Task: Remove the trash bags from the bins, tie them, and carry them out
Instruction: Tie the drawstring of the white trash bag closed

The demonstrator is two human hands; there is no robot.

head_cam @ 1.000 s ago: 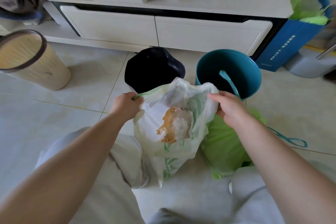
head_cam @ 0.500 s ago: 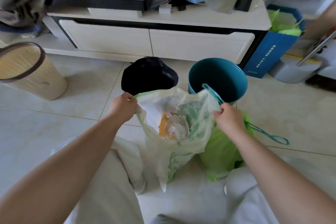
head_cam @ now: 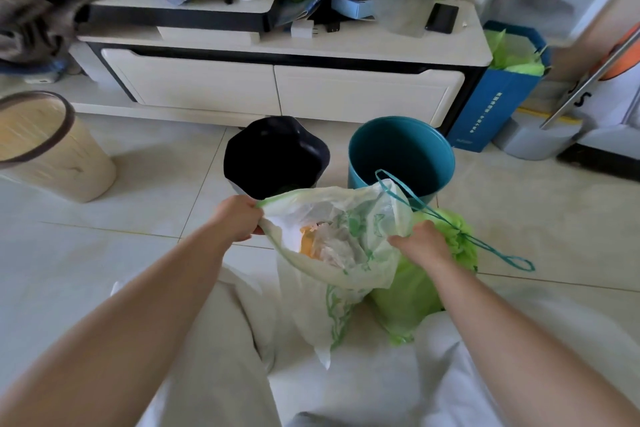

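A translucent white trash bag (head_cam: 341,263) with green print hangs open between my hands, with orange and white rubbish inside. My left hand (head_cam: 239,218) grips the left edge of its mouth. My right hand (head_cam: 420,243) grips its right side. A teal drawstring (head_cam: 446,218) loops up over the bag and trails right across the floor. Behind my right hand sits a cinched bright green bag (head_cam: 429,284) on the tiles. Beyond stand a bin lined with a black bag (head_cam: 275,152) and an unlined teal bin (head_cam: 401,156).
A beige woven bin (head_cam: 48,149) stands at the left. A white TV cabinet (head_cam: 284,87) with two drawers runs along the back, cluttered on top. A blue box (head_cam: 502,87) holding green bags stands at its right. My pale-trousered knees fill the foreground.
The view has tilted up, showing more of the cabinet top. My right hand has slid lower down the bag's right side, and the teal drawstring now loops free above it.
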